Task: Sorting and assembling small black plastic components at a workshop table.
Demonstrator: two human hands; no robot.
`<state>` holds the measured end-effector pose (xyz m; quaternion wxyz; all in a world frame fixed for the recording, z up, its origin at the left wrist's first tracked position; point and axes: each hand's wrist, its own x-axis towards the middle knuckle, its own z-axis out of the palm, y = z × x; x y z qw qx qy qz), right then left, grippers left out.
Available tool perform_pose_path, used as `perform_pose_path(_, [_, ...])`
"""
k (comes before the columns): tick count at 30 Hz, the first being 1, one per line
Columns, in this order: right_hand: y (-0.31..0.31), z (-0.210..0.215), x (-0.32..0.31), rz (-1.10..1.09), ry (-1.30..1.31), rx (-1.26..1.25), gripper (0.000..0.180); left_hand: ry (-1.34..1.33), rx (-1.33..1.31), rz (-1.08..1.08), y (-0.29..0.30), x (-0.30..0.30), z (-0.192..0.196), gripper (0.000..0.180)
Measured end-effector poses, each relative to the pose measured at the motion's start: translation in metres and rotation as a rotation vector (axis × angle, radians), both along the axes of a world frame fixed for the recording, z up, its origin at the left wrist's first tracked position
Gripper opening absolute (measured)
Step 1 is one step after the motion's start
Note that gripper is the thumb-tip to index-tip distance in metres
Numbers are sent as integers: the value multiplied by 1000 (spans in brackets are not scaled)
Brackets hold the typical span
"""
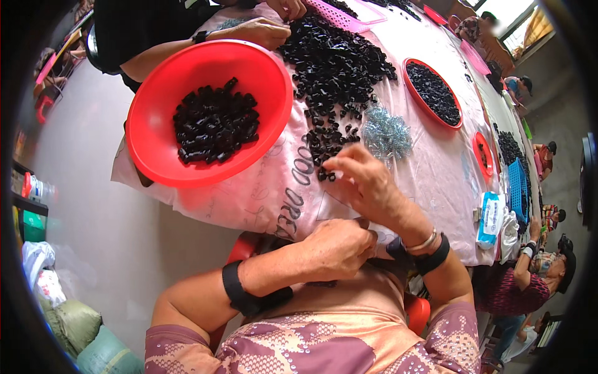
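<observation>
Beside the right hand [364, 181], small glossy black pieces [327, 146] lie heaped.

A soft blue-and-white plastic packet [490, 219] lies at the table's right edge — flat, oblong, just beside a blue slotted plastic crate [516, 187]. The pink printed sack cloth [430, 168] covering the table carries dark lettering along its near edge — nothing else labelled shows clearly.

Red basin [156, 143], blue crate [517, 190], perhaps wipes packet [490, 218], sacks [75, 324]
</observation>
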<state>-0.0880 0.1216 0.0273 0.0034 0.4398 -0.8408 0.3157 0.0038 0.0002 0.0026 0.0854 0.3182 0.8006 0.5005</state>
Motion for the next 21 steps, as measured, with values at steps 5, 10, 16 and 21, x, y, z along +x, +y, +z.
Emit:
perform_pose_path(5, [13,2,-1,-73,-66,-74,27,-33,-72,-14,0,2,-4,14])
perform_pose_path(10, [17,3,-32,-345,-33,-66,26,-32,-56,7,1,-1,2,14])
perform_pose_path(16, [-7,-1,-43,-335,21,26,29,-53,-35,12,1,0,1,14])
perform_pose_path(21, [-20,-1,-26,-133,-121,-74,22,-54,-99,10,1,2,4,15])
